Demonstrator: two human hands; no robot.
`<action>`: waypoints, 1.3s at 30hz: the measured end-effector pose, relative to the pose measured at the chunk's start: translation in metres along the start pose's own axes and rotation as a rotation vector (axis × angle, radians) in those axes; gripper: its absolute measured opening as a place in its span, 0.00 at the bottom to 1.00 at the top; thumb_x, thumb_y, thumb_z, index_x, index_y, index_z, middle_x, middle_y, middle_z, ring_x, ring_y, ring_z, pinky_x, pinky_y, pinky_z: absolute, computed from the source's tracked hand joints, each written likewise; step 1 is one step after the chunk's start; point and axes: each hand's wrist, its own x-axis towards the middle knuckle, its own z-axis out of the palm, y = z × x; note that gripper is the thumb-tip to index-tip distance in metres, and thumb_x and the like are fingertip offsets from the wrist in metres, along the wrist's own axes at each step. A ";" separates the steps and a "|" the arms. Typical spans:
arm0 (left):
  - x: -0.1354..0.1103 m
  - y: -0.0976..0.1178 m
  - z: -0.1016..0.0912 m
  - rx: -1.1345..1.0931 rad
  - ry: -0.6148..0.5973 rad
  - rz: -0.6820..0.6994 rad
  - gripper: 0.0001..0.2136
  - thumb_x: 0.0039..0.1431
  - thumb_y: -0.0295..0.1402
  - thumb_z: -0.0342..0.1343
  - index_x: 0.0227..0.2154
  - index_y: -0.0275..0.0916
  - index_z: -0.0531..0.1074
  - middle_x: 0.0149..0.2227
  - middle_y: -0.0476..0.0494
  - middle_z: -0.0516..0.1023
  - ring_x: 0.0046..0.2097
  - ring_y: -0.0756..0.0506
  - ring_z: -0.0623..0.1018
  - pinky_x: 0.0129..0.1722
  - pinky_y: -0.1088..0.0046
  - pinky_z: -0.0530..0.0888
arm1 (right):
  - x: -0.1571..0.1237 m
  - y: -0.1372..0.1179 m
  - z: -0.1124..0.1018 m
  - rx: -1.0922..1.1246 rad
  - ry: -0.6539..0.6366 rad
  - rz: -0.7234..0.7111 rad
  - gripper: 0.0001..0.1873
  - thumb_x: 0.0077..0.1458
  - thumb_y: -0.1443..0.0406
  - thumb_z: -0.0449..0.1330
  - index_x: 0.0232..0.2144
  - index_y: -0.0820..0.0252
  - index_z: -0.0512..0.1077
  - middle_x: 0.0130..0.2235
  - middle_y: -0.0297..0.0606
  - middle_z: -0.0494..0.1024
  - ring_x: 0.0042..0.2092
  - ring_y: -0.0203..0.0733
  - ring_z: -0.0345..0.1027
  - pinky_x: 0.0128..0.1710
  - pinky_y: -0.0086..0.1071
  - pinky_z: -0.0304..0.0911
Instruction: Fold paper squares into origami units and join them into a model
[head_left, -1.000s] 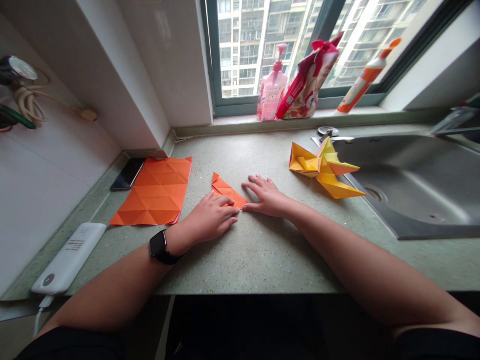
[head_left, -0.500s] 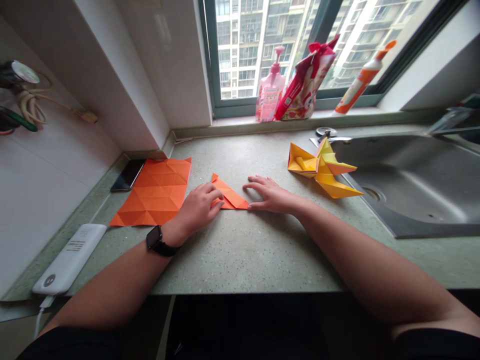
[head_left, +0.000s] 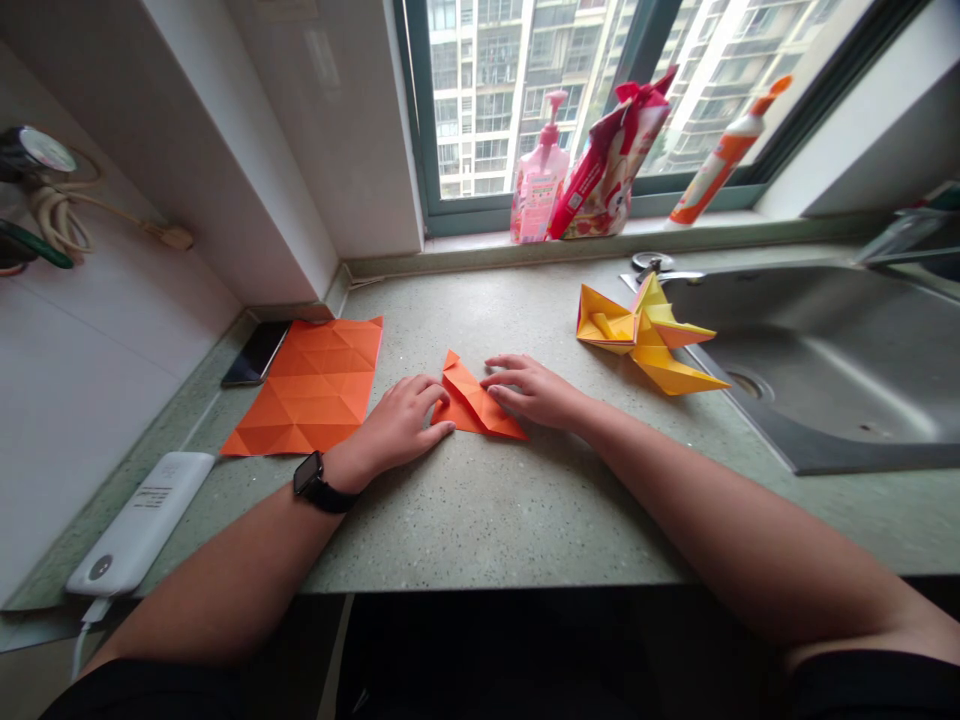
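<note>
A small folded orange origami paper [head_left: 474, 400] lies on the counter between my hands, its upper flap lifted slightly off the layer beneath. At its left corner is my left hand [head_left: 409, 415], fingers curled and thumb close by, holding that side; a black watch [head_left: 319, 482] is on the wrist. My right hand [head_left: 536, 390] has its thumb and fingertips on the right edge of the flap, gripping it. The undersides of the fingertips are hidden. Left of my left hand, a larger creased orange sheet [head_left: 311, 385] is spread out.
A yellow folded paper model [head_left: 675, 370] stands by the steel sink [head_left: 840, 370]. Beside the creased sheet lie a phone [head_left: 255, 352] and a white power bank [head_left: 142, 520] with a cable. A pink pump bottle [head_left: 538, 195], a red bag [head_left: 619, 165] and an orange-white bottle [head_left: 716, 165] line the windowsill.
The folded paper has turned and shifted slightly right and nearer. My right hand has moved left onto its flap, which now stands a little higher. My left hand has slid slightly right.
</note>
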 end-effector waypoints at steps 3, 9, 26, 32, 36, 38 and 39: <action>0.001 -0.001 0.001 -0.008 0.001 0.000 0.10 0.69 0.38 0.64 0.47 0.42 0.74 0.57 0.38 0.78 0.60 0.34 0.76 0.63 0.50 0.74 | 0.001 -0.002 0.000 0.070 0.005 0.020 0.13 0.72 0.59 0.63 0.50 0.48 0.87 0.65 0.47 0.80 0.67 0.56 0.73 0.70 0.58 0.66; 0.002 -0.003 0.002 -0.008 0.006 -0.017 0.11 0.68 0.39 0.65 0.47 0.42 0.74 0.56 0.38 0.78 0.60 0.34 0.76 0.64 0.49 0.74 | 0.000 -0.009 -0.002 0.072 0.007 0.029 0.13 0.71 0.61 0.64 0.51 0.46 0.87 0.63 0.43 0.82 0.65 0.54 0.75 0.69 0.55 0.68; 0.000 -0.003 0.004 -0.043 0.019 0.018 0.10 0.70 0.36 0.65 0.51 0.44 0.79 0.59 0.39 0.77 0.61 0.35 0.76 0.65 0.48 0.75 | -0.003 -0.016 0.001 -0.101 0.024 -0.053 0.14 0.69 0.63 0.66 0.53 0.45 0.86 0.60 0.42 0.84 0.62 0.54 0.77 0.68 0.58 0.68; 0.000 -0.002 0.005 -0.047 0.016 0.014 0.11 0.70 0.36 0.65 0.52 0.44 0.78 0.59 0.39 0.77 0.62 0.35 0.76 0.66 0.48 0.74 | -0.004 -0.019 0.000 -0.047 0.046 -0.047 0.14 0.69 0.63 0.66 0.53 0.44 0.86 0.60 0.41 0.84 0.62 0.52 0.77 0.68 0.56 0.69; 0.001 -0.003 0.006 -0.044 0.013 0.014 0.12 0.69 0.35 0.66 0.53 0.43 0.77 0.58 0.40 0.78 0.61 0.35 0.76 0.65 0.49 0.75 | -0.004 -0.019 0.001 0.069 0.098 -0.025 0.16 0.68 0.63 0.67 0.55 0.46 0.85 0.61 0.41 0.84 0.61 0.50 0.78 0.67 0.51 0.71; 0.001 -0.003 0.005 -0.041 0.011 0.018 0.12 0.69 0.36 0.65 0.52 0.44 0.77 0.57 0.40 0.78 0.60 0.36 0.76 0.64 0.50 0.75 | -0.004 -0.019 0.001 0.056 0.102 -0.012 0.14 0.67 0.63 0.68 0.53 0.45 0.86 0.61 0.41 0.84 0.61 0.51 0.78 0.67 0.52 0.71; 0.001 -0.003 0.005 -0.039 0.011 0.019 0.11 0.69 0.36 0.65 0.52 0.44 0.76 0.58 0.40 0.78 0.60 0.36 0.76 0.65 0.50 0.75 | -0.005 -0.019 0.001 0.032 0.098 -0.005 0.14 0.67 0.63 0.68 0.52 0.44 0.86 0.61 0.40 0.84 0.62 0.51 0.78 0.67 0.53 0.71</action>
